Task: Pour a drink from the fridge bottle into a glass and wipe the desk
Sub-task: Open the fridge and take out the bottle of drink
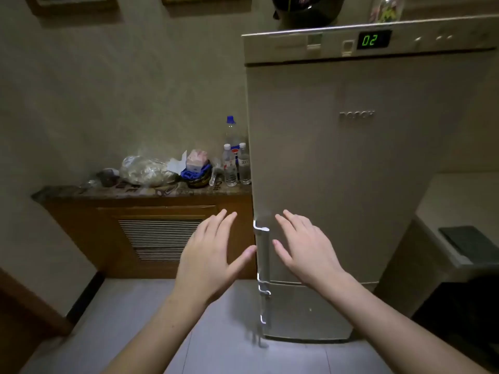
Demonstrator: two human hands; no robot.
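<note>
Both the left hand (208, 255) and right hand (305, 247) are held flat and empty before the shut fridge (337, 171); the bottle presumably stays hidden inside. The handle (262, 252) could be missed, or the door yanked.

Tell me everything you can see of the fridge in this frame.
The tall beige metal fridge stands upright on the pale tiled floor, beside the brown wooden cabinet. Both its doors are closed, upper above a shorter lower one, each with a silver handle on the left edge. The top panel's green display reads 02. The open left hand and right hand hover near the handle, not gripping it.
</note>
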